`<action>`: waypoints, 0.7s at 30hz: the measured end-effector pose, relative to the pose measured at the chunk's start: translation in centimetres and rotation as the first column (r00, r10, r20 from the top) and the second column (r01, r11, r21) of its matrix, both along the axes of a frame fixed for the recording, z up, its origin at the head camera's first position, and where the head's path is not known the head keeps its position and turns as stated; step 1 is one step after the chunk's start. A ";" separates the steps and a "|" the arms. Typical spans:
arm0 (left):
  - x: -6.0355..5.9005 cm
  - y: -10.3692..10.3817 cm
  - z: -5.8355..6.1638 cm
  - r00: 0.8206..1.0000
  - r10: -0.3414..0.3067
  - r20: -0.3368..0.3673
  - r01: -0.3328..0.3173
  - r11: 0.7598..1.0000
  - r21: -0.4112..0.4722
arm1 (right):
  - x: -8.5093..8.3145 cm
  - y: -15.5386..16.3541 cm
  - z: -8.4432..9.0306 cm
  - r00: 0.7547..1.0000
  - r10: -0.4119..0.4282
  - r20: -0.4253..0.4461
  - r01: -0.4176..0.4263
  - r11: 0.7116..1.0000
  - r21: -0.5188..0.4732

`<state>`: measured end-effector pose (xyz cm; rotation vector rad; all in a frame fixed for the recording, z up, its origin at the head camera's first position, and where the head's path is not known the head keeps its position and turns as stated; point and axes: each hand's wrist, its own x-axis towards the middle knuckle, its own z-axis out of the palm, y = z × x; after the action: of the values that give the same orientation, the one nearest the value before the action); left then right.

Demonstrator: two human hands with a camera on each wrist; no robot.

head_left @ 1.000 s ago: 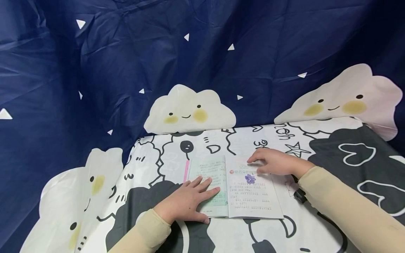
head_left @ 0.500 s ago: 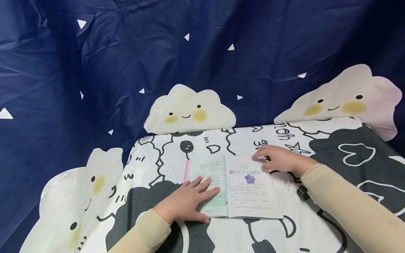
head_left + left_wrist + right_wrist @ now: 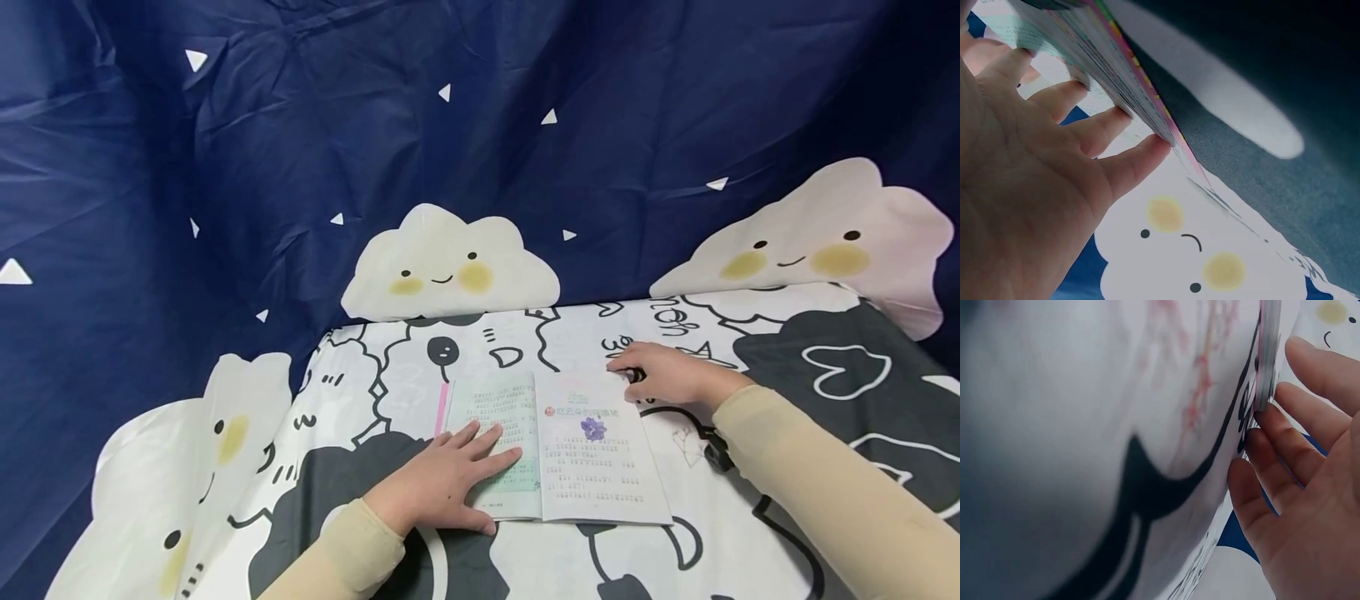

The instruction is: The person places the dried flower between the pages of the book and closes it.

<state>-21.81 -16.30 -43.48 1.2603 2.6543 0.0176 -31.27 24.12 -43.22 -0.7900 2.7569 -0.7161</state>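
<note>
Book: open book (image 3: 558, 446) lies flat on the cloth (image 3: 750, 333).
Left hand (image 3: 442, 483): flat, fingers straight, pressing the left page.
Right hand (image 3: 667, 373): fingers loose at the book's top right corner, holding nothing.

the head view looks forward and down from above the person's seat, far enough back to take in both forearms, the whole open book (image 3: 551, 446) on the patterned cloth (image 3: 750, 517), and the dark blue backdrop (image 3: 450, 125) rising behind. the left wrist view sits low under the left hand (image 3: 1029, 187), very near, facing out along the fingers toward the book's page edges (image 3: 1116, 69) and a cloud print. the right wrist view is closer yet, almost against the cloth, facing past the right hand (image 3: 1310, 506) toward the book's edge (image 3: 1267, 356). all three views share the book; each wrist view shares its own hand with the head view.
</note>
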 end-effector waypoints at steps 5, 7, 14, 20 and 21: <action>0.1 0.1 0.1 1.000 0.002 0.005 -0.002 1.000 -0.005 | 0.1 0.2 -0.1 1.000 -0.002 0.025 0.002 1.000 -0.016; 0.1 0.1 0.2 1.000 0.004 0.003 -0.004 1.000 -0.005 | 0.0 0.3 0.0 0.999 -0.010 0.034 0.011 1.000 -0.029; 0.0 0.2 0.4 1.000 0.007 0.008 -0.007 1.000 -0.004 | 0.0 0.3 0.1 0.995 -0.072 0.072 0.077 0.995 -0.069; 0.1 0.1 0.2 1.000 0.012 0.015 -0.012 1.000 -0.004 | 0.1 0.2 0.1 0.991 -0.115 0.076 0.122 0.988 -0.099; 0.2 0.0 0.1 1.000 0.015 0.019 -0.015 1.000 -0.004 | 0.1 0.1 0.1 0.991 -0.113 0.071 0.120 0.988 -0.099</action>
<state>-21.66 -16.26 -43.34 1.2331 2.6458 0.0267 -31.13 24.25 -43.15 -0.6163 2.7442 -0.8958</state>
